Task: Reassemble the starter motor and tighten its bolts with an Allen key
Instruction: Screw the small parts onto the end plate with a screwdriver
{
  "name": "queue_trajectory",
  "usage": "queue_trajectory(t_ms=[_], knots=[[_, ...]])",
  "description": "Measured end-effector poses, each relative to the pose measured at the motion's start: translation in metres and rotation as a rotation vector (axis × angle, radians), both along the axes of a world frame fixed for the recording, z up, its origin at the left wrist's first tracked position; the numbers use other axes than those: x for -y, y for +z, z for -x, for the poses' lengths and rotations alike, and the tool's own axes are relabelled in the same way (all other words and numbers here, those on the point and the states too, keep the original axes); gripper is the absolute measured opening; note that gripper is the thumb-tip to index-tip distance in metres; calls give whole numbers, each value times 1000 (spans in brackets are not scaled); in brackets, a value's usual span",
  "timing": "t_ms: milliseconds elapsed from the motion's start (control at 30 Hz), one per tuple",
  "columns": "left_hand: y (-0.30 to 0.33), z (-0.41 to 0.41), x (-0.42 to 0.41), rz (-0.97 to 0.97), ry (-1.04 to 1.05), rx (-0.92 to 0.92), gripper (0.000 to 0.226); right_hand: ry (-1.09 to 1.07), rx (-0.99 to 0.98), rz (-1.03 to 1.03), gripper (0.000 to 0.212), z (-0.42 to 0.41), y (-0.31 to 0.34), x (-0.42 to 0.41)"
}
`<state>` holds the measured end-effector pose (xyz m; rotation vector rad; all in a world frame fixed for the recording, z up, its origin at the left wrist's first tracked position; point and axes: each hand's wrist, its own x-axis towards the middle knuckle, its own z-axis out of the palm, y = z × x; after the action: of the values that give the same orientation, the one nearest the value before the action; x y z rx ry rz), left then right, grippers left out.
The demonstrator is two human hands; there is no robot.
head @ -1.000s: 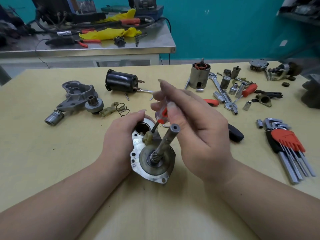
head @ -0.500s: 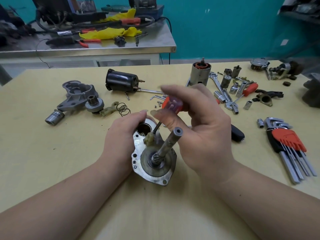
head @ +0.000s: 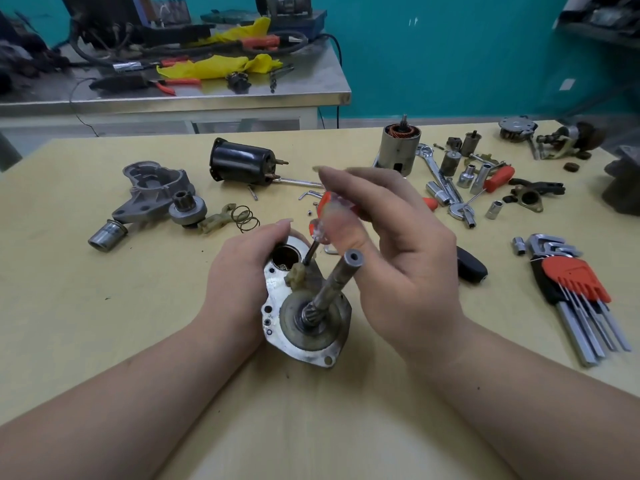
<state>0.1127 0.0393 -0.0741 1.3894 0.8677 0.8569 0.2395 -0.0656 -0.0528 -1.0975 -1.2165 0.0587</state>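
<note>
Yellow desk (head: 104, 341) strewn with parts: left hand (head: 239, 285) gripping plate (head: 304, 348), right fingers (head: 349, 202) pinching screwdriver (head: 323, 220); tip beside fingers could slip, gouging the housing.

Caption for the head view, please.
Left hand steadies the starter plate while the right hand works a small screwdriver beside its shaft.

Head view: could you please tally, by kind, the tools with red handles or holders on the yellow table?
Screwdriver, pinched in the right hand: 1
Loose red-handled tools: 2, one by the sockets, one mostly hidden behind that hand
Allen key set, red holder: 1
Total: 4
</note>
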Motion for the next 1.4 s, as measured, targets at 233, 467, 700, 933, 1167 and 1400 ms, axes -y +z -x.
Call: queue_trajectory(t_ms=[233,467,700,933,1167,1400], knots=[[6,1,3,-29,-40,37,28,11,13,4,25,2,7,0],[1,2,3,13,0,100,26,78,30,-18,24,2,3,4],[-4,2,1,-41,-7,88,26,-17,-101,14,27,2,5,0],[2,1,3,-23,-11,55,33,72,-30,9,30,3,3,-1],[-4,3,1,14,32,114,27,90,-75,2,25,-1,1,-2],[-5,1,0,-60,-14,75,23,109,-119,32,34,2,6,-4]])
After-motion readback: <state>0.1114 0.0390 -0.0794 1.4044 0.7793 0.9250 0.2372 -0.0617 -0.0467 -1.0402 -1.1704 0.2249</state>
